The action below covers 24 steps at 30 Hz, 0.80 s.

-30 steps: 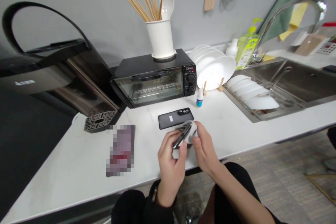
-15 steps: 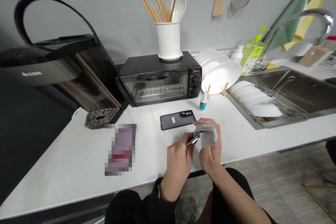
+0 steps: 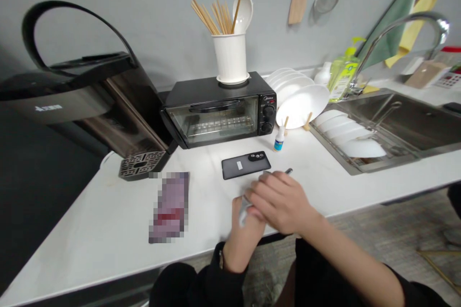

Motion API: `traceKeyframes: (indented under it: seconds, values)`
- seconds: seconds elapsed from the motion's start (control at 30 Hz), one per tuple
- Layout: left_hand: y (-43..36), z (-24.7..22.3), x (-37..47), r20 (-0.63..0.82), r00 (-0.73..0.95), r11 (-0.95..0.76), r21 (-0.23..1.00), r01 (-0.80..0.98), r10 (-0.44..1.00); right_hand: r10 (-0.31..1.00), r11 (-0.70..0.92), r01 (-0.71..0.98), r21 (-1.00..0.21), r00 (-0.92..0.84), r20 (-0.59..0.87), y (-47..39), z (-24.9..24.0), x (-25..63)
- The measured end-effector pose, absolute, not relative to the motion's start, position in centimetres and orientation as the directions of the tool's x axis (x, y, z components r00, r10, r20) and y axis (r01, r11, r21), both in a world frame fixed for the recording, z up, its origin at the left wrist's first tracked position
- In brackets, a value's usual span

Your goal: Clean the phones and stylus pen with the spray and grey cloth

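Above the front edge of the counter my two hands are close together. My right hand (image 3: pixel 283 201) lies over my left, its fingers bent round and pressing a light grey cloth (image 3: pixel 244 208). The fingers of my left hand (image 3: pixel 243 242) are mostly covered. A slim dark object with a shiny edge (image 3: pixel 289 171) pokes out past my right knuckles; most of it is hidden, so its kind cannot be made out. Just beyond my hands a dark phone (image 3: pixel 246 165) lies flat, camera side up. Behind that stands a small white bottle with a blue label (image 3: pixel 279 140).
A blurred-out purple item (image 3: pixel 171 206) lies at left, before a tall dark drinks machine (image 3: pixel 140 120). At the back are a toaster oven (image 3: pixel 219 115) and a white chopstick holder (image 3: pixel 230 57). White plates (image 3: pixel 302 105) stand beside the sink (image 3: pixel 414 151).
My right hand has moved across on top of my left, taking the grey cloth with it. The slim object's end now shows beyond my right hand. The view has shifted slightly.
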<state>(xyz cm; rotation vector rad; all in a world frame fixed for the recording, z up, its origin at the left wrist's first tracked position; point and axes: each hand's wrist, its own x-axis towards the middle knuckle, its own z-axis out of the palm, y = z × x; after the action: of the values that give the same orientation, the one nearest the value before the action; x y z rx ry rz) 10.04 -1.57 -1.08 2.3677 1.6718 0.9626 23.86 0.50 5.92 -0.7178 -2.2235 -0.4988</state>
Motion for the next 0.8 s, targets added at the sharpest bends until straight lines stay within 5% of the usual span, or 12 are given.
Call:
traceKeyframes:
  seconds: [0.13, 0.27, 0.43, 0.6, 0.73, 0.8]
  values:
    - [-0.9, -0.8, 9.6, 0.431, 0.215, -0.417, 0.457, 0.786, 0.877, 0.506, 0.591, 0.799, -0.113, -0.258, 0.823, 0.7, 5.7, 24.3]
    - [-0.7, -0.8, 9.4, 0.431, 0.243, -0.439, 0.448, 0.779, 0.869, 0.345, 0.752, 0.649, 0.12, -0.541, 0.767, 0.6, 5.7, 24.5]
    - [-0.5, -0.3, 9.4, 0.437, 0.219, -0.433, 0.482, 0.762, 0.872, 0.502, 0.601, 0.787, -0.141, -0.235, 0.832, 1.0, 5.4, 24.8]
    - [-0.5, -0.3, 9.2, 0.445, 0.225, -0.44, 0.471, 0.765, 0.867, 0.4, 0.704, 0.709, 0.044, -0.447, 0.8, 1.1, 5.4, 24.8]
    - [-0.3, -0.4, 9.3, 0.441, 0.211, -0.431, 0.489, 0.758, 0.872, 0.532, 0.565, 0.815, -0.13, -0.239, 0.812, 1.2, 5.6, 25.0]
    - [-0.3, -0.6, 9.4, 0.437, 0.244, -0.452, 0.473, 0.756, 0.866, 0.476, 0.651, 0.757, -0.058, -0.348, 0.808, 0.8, 5.6, 24.5]
